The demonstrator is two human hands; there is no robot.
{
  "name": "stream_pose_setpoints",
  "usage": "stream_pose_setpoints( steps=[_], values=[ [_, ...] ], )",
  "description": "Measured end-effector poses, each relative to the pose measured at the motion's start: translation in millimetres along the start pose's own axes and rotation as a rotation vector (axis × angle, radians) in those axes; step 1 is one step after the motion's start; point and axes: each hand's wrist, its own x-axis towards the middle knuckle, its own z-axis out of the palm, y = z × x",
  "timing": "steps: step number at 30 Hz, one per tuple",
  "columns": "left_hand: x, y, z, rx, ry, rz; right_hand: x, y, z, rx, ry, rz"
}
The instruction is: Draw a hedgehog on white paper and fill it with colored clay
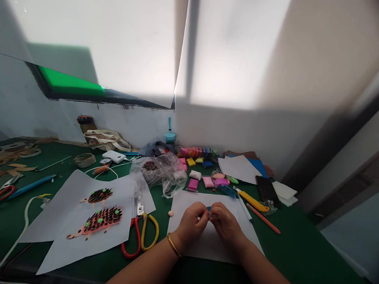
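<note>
My left hand [193, 222], with a gold bangle [174, 244] at its wrist, is closed, fingertips pinched together. My right hand [226, 225] is closed too and meets it over a white sheet of paper [213, 248]. Between the fingertips shows a bit of something small, blue and partly clear; the fingers hide most of it. A small pale peach ball [171, 213] lies at the sheet's left edge. Packets of coloured clay, among them a magenta one [193, 184] and a pink one [208, 182], sit beyond the sheet.
Left of my hands are red-and-yellow scissors [140, 211] and sheets with two clay hedgehogs [102, 220]. A yellow cutter [253, 201], an orange stick [264, 219] and a dark phone [267, 189] lie right. Behind is a clear plastic bag [160, 170].
</note>
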Motion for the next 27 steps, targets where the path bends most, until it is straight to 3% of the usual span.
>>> stream_pose_setpoints(
  steps=[9,17,27],
  values=[
    [1.0,-3.3,-2.0,-0.012,0.100,-0.011,-1.8,3.4,-4.4,0.018,-0.026,0.064],
    [0.5,-2.0,-1.1,-0.005,0.064,0.000,3.7,-7.5,-8.5,0.126,-0.027,0.109],
    [1.0,-3.1,-1.7,-0.070,0.123,-0.035,-1.2,6.3,-4.9,0.043,-0.034,0.181]
  ],
)
